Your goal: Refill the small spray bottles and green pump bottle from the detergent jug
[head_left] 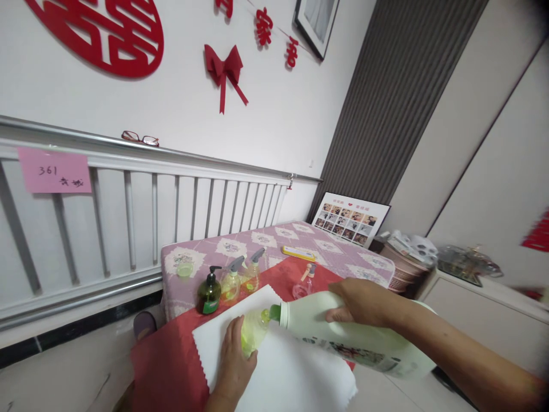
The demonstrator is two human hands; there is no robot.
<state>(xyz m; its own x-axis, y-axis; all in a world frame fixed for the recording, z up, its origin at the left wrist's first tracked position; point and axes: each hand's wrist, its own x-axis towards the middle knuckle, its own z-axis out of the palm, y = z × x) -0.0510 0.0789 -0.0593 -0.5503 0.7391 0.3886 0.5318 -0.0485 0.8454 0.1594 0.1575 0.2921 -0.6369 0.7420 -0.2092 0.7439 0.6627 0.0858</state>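
Evidently a two-handed pour. Left hand (234, 360): grip wrapped round the small clear bottle (255, 332), held tilted over the white sheet (287, 372). Right hand (358, 300): grip closed on the upper part of the large pale green jug (309, 315), its mouth right at the bottle's neck. Whether lips touched, or liquid ran, could not be told.

Judged technique: narrow neck, heavy-looking jug, so the tip needed to be slow and small, mouths lined up, the bottle steadied without squeezing its soft-looking wall. A quick tilt risked a gulp over the fingers.

Around: dark green pump bottle (209, 294) and two spray bottles (242, 280) stood beyond the left hand, a pink bottle (302, 289) just past the jug's neck, the likeliest thing to be knocked. Farther back on the surface (364, 260), a yellow case (299, 253); at its left end, a small green dish (185, 269). Red cloth (167, 349) lay under the sheet; glasses (140, 138) rested on the rail (206, 158).
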